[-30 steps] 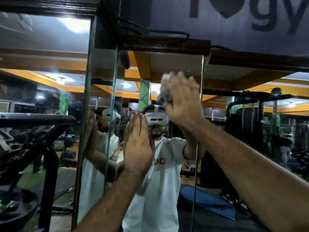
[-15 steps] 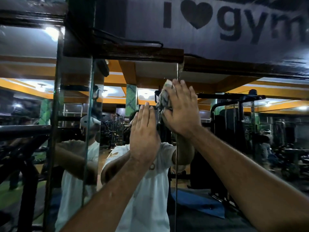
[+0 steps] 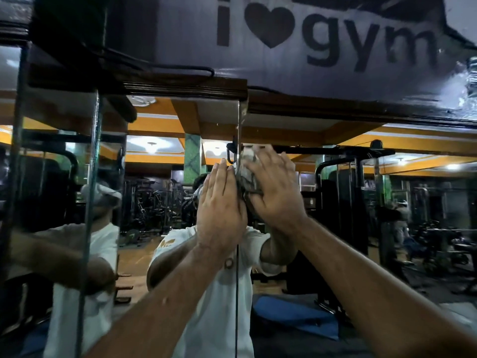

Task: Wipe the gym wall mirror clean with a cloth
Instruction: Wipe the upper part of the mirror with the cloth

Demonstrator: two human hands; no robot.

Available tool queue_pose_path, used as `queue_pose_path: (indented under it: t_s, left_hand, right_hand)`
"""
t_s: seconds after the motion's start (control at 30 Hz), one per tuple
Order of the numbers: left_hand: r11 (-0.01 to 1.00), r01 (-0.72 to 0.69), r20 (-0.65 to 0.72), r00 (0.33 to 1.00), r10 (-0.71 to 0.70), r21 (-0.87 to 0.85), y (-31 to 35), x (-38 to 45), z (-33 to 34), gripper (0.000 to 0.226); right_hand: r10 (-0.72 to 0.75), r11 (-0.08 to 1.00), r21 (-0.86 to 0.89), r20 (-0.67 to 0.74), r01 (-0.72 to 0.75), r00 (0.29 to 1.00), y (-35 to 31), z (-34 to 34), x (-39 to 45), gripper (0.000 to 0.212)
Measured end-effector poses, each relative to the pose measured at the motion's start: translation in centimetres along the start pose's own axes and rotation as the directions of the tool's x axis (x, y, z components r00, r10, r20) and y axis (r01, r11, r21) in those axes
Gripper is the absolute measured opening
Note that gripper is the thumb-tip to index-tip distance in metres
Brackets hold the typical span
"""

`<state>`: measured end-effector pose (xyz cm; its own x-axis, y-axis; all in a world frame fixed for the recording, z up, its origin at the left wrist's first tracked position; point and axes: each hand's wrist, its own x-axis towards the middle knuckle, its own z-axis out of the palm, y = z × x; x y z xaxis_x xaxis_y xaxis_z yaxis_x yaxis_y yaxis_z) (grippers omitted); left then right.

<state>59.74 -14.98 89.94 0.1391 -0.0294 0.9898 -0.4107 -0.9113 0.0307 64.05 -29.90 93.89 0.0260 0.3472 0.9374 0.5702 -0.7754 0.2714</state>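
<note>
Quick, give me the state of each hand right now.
Left hand: open, fingers straight, flat against the mirror, holding nothing.
Right hand: presses the cloth against the mirror; fingers look fairly straight.
</note>
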Motion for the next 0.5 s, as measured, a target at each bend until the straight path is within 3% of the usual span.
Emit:
queue_pose_path:
  t_s: [0.1,0.2,0.27,0.43,0.5]
  left_hand:
    - [0.999,-0.05,-0.002,0.999,0.05,0.018,1.1,0.4,0.7,0.062]
    - [0.995,-0.092,0.029,0.995,0.09,0.037,2.5,0.5,1.4,0.062]
    - [0.997,-0.059,0.063,0.996,0.057,0.04,3.0,0.4,1.8,0.065]
    - [0.997,0.003,0.09,0.996,-0.01,0.077,3.6,0.0,2.2,0.071]
    - [0.994,0.002,0.11,0.994,-0.014,0.11,4.0,0.1,2.3,0.074]
  right_hand:
    - [-0.052,0.998,-0.038,0.03,0.053,0.998,3.0,-1.2,-0.2,0.067]
    - [0.16,0.987,-0.021,-0.064,-0.161,0.985,4.0,-1.7,1.2,0.071]
    - [0.202,0.979,-0.002,-0.088,-0.203,0.975,3.2,-1.5,1.2,0.072]
    - [-0.082,0.995,-0.054,0.052,0.085,0.995,5.0,-1.8,-1.3,0.073]
    - [-0.105,0.987,-0.117,0.057,0.111,0.993,6.7,-2.4,-0.5,0.076]
